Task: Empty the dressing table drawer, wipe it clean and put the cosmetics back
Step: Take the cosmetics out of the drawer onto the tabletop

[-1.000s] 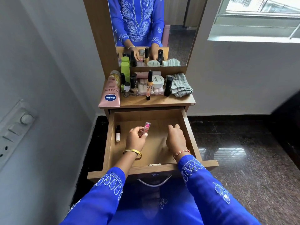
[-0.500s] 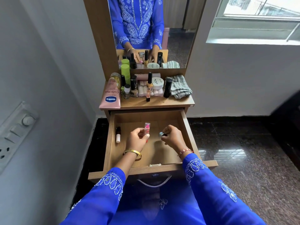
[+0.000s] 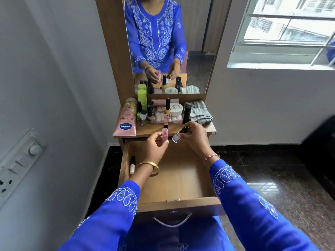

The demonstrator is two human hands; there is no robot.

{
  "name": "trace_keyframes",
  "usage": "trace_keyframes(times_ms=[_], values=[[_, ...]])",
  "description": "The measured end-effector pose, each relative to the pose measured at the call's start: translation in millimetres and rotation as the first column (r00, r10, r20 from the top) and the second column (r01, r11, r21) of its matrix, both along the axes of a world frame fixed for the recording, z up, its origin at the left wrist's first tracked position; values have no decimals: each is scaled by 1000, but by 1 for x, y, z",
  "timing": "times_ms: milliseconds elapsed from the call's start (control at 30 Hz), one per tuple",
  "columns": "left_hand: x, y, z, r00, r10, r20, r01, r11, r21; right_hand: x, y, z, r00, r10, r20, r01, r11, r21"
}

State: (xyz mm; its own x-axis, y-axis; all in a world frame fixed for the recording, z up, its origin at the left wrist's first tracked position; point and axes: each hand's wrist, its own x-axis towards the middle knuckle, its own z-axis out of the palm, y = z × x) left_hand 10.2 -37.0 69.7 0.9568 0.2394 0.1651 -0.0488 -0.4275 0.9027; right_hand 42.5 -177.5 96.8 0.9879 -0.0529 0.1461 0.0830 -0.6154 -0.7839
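Observation:
The wooden drawer (image 3: 181, 201) stands pulled out below the dressing table top (image 3: 210, 128). My left hand (image 3: 156, 146) holds a small pink bottle (image 3: 165, 134) upright over the drawer's back edge. My right hand (image 3: 194, 135) grips a small nail polish bottle (image 3: 176, 137) with a black cap, tilted, beside the pink one. One small bottle with a black cap (image 3: 132, 164) lies along the drawer's left wall. Several cosmetics crowd the table top, among them a pink Vaseline tube (image 3: 126, 124) and a white round jar (image 3: 176, 108).
A folded grey cloth (image 3: 200, 113) lies at the right of the table top. A mirror (image 3: 168, 42) rises behind the cosmetics. A grey wall with a switch panel (image 3: 18, 163) runs close on the left. Dark polished floor (image 3: 281, 178) lies to the right, a window above it.
Both hands have risen from the drawer floor toward the table top. My right hand picked up the nail polish bottle from the drawer. The view has tilted upward.

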Motion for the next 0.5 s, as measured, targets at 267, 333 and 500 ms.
trace_keyframes(times_ms=[267,333,500], values=[[42,-18,23,1000,-19,1,19,996,82,46,-4,24,999,1,49,9,976,-217],[47,-20,20,999,-30,-23,33,993,114,49,-5,22,999,21,50,-6,962,-273],[55,-26,18,999,-16,-27,21,987,159,55,-5,18,997,28,68,-4,942,-336]])
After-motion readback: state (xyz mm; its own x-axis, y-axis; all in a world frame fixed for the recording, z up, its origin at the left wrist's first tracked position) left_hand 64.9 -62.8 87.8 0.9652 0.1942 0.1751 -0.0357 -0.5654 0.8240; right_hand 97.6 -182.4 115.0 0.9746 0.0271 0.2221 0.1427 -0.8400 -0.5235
